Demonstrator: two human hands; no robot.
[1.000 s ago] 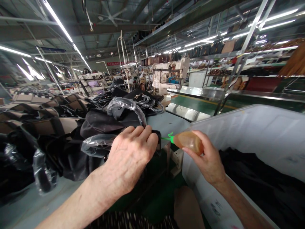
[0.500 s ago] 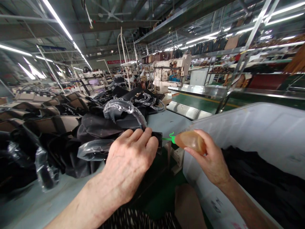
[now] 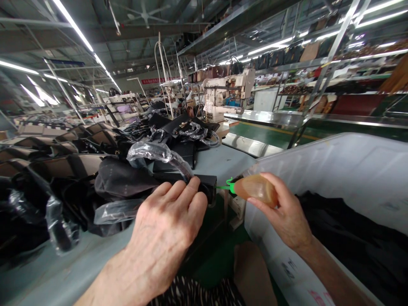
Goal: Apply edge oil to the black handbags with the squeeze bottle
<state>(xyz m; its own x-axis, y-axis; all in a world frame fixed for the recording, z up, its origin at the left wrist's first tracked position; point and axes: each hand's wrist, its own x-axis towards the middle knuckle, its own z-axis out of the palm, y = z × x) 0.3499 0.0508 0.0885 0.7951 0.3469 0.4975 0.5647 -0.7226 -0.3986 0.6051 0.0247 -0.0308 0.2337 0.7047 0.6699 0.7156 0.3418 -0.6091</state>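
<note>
My left hand [image 3: 165, 225] is closed around the end of a black bag piece [image 3: 207, 187] at the table's near edge, fingers curled over its top. My right hand [image 3: 283, 212] grips a small amber squeeze bottle [image 3: 255, 188] with a green nozzle [image 3: 228, 186]. The nozzle tip points left at the end of the black piece and nearly touches it. A plastic-wrapped handle [image 3: 159, 154] arches just behind my left fingers.
Black and tan bags [image 3: 73, 165], some in clear plastic, crowd the grey table [image 3: 47, 272] on the left. A large white bin [image 3: 344, 178] with dark material inside stands on the right. Sewing machines [image 3: 229, 91] and shelving lie beyond.
My left hand has slid slightly down and left with the black piece. The bottle's nozzle has stayed at the piece's end. The view has shifted a little.
</note>
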